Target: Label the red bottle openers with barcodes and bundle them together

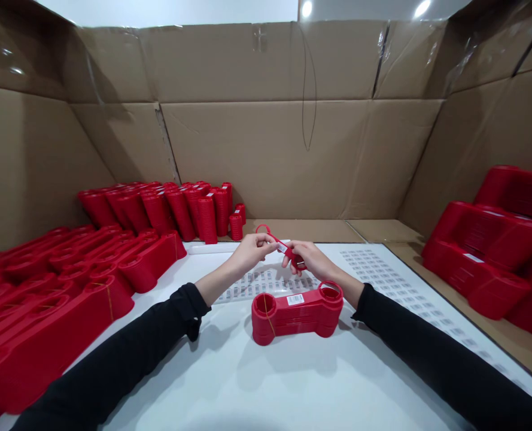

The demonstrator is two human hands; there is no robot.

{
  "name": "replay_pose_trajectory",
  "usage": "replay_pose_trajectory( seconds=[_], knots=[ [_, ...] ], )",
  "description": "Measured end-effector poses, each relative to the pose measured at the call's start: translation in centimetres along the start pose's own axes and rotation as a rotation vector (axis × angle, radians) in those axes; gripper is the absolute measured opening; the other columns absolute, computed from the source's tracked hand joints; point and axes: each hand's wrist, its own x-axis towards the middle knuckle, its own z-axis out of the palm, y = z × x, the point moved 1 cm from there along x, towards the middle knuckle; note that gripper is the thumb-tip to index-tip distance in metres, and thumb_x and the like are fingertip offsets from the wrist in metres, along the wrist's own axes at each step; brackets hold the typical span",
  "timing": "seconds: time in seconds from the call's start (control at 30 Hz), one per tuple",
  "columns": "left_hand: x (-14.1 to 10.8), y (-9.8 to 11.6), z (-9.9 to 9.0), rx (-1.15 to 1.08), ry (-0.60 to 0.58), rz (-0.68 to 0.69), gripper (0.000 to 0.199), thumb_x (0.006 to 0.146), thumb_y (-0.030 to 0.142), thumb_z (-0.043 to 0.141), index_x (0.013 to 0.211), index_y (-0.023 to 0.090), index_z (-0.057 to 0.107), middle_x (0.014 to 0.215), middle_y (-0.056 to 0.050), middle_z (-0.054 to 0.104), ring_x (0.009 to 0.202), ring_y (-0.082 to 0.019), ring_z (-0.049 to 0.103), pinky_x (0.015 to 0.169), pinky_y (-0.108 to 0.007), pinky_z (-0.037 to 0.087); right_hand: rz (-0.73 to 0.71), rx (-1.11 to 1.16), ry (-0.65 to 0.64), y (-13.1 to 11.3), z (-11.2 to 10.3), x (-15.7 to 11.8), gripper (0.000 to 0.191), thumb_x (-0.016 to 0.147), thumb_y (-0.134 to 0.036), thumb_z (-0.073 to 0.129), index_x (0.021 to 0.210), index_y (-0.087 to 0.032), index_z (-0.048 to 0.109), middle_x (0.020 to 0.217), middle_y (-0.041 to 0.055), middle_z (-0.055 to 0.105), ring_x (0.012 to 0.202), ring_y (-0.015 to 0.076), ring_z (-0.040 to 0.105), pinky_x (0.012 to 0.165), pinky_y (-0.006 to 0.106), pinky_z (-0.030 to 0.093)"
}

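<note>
Red plastic loop-ended piece held in the air above the tabletop, its long axis slanting from the ring, up and beyond the left hand, down to the right hand, with the right hand nearer the lower end. Fingers of both hands pressed together in a pinch on the piece from either side, a small white barcode label showing between them. Just below, a banded stack of red bone-shaped pieces, with sheets of barcode labels behind it, more red stacks to the left and a tiered red pile to the right
</note>
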Motion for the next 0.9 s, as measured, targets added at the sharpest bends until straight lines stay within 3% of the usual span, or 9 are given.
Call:
replay_pose_trajectory(
  seconds=[0.2,0.33,0.47,0.57,0.63,0.7,0.77,0.9],
  knots=[
    [-0.3,0.1,0.4,0.080,0.066,0.045,0.024,0.079,0.037,0.058,0.074,0.014,0.061,0.050,0.006,0.039,0.049,-0.008,0.036,0.048,-0.020,0.030,-0.018,0.004,-0.006,0.3,0.0,0.1,0.021,0.077,-0.018,0.037,0.081,-0.015,0.057,0.066,0.0016,0.062,0.042,0.0090,0.048,0.042,0.023,0.037],
    [-1.0,0.3,0.8,0.355,0.187,0.159,0.025,0.082,0.038,0.055,0.072,0.015,0.058,0.054,0.005,0.043,0.050,-0.010,0.039,0.049,-0.022,0.028,-0.060,-0.083,0.005,0.7,0.3,0.1,0.019,0.082,-0.032,0.050,0.082,-0.015,0.058,0.059,-0.0019,0.057,0.043,0.0083,0.048,0.041,0.021,0.035],
    [-0.9,0.5,0.1,0.660,0.384,0.334,0.025,0.081,0.041,0.057,0.081,0.016,0.054,0.073,-0.001,0.055,0.067,-0.016,0.051,0.062,-0.027,0.039,-0.092,-0.117,-0.006,0.4,0.2,-0.2,0.025,0.083,-0.040,0.052,0.081,-0.015,0.058,0.058,-0.0023,0.056,0.042,0.0077,0.046,0.040,0.021,0.033],
    [-0.4,1.0,-1.4,0.601,0.505,0.425,0.025,0.081,0.035,0.059,0.095,0.016,0.052,0.096,-0.008,0.056,0.085,-0.020,0.053,0.075,-0.032,0.043,-0.084,-0.085,-0.039,-0.4,-0.5,-0.6,0.027,0.082,-0.042,0.054,0.080,-0.015,0.058,0.059,-0.0018,0.056,0.045,0.0080,0.047,0.044,0.022,0.034],
    [-0.5,1.6,-2.2,0.428,0.401,0.389,0.024,0.084,0.035,0.055,0.098,0.016,0.052,0.096,-0.007,0.056,0.083,-0.018,0.055,0.073,-0.031,0.045,-0.086,-0.086,-0.064,-1.2,-1.2,-1.1,0.026,0.082,-0.040,0.054,0.079,-0.014,0.058,0.059,-0.0009,0.057,0.047,0.0083,0.047,0.047,0.023,0.035],
    [-1.0,2.4,-2.2,0.218,0.185,0.296,0.019,0.087,0.034,0.048,0.093,0.017,0.052,0.081,-0.003,0.058,0.069,-0.014,0.055,0.062,-0.026,0.045,-0.098,-0.139,-0.115,-2.3,-1.7,-1.9,0.026,0.085,-0.037,0.050,0.077,-0.014,0.059,0.061,0.0010,0.059,0.051,0.0090,0.048,0.050,0.023,0.035],
    [-2.1,3.3,-1.8,0.080,0.058,0.208,0.014,0.087,0.029,0.044,0.086,0.017,0.051,0.062,0.002,0.053,0.055,-0.011,0.051,0.052,-0.022,0.041,-0.091,-0.278,-0.169,-3.8,-1.7,-3.0,0.025,0.087,-0.033,0.045,0.082,-0.014,0.060,0.066,0.0028,0.061,0.056,0.0105,0.051,0.052,0.024,0.036],
    [-4.3,5.1,0.0,0.019,0.126,0.104,0.011,0.083,0.017,0.041,0.080,0.017,0.051,0.048,0.007,0.040,0.042,-0.007,0.038,0.042,-0.018,0.029,-0.142,-0.816,-0.064,-6.8,-0.4,-5.6,0.031,0.088,-0.031,0.046,0.113,-0.017,0.056,0.070,0.0020,0.063,0.057,0.0130,0.052,0.054,0.025,0.037]
  ],
)
